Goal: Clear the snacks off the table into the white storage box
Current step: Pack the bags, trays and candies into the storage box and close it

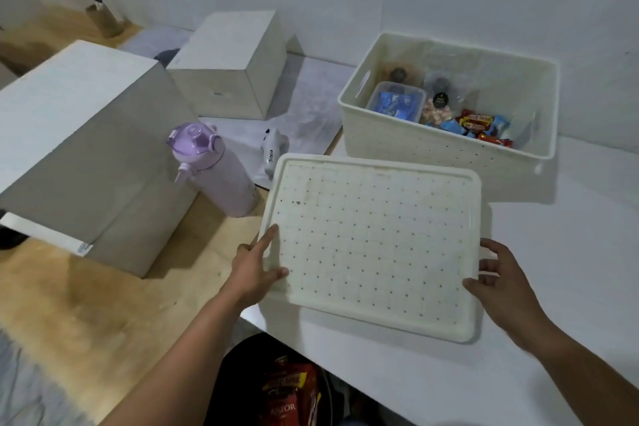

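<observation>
The white storage box (446, 152) stands open at the back right of the white table. Inside lie wrapped snacks (480, 126), a clear tub of blue packets (396, 101) and a bag of small sweets. In front of it is the box's white perforated lid (373, 245), tilted and held at both sides. My left hand (254, 268) grips the lid's left edge, thumb on top. My right hand (499, 282) grips its right edge, thumb on top and fingers curled round the rim.
A lilac water bottle (216, 168) stands left of the lid, with a small white device (273, 152) behind it. Two grey-white blocks (83, 149) (231, 62) occupy the left. A dark bag of snack packs (290, 391) sits below the table's front edge.
</observation>
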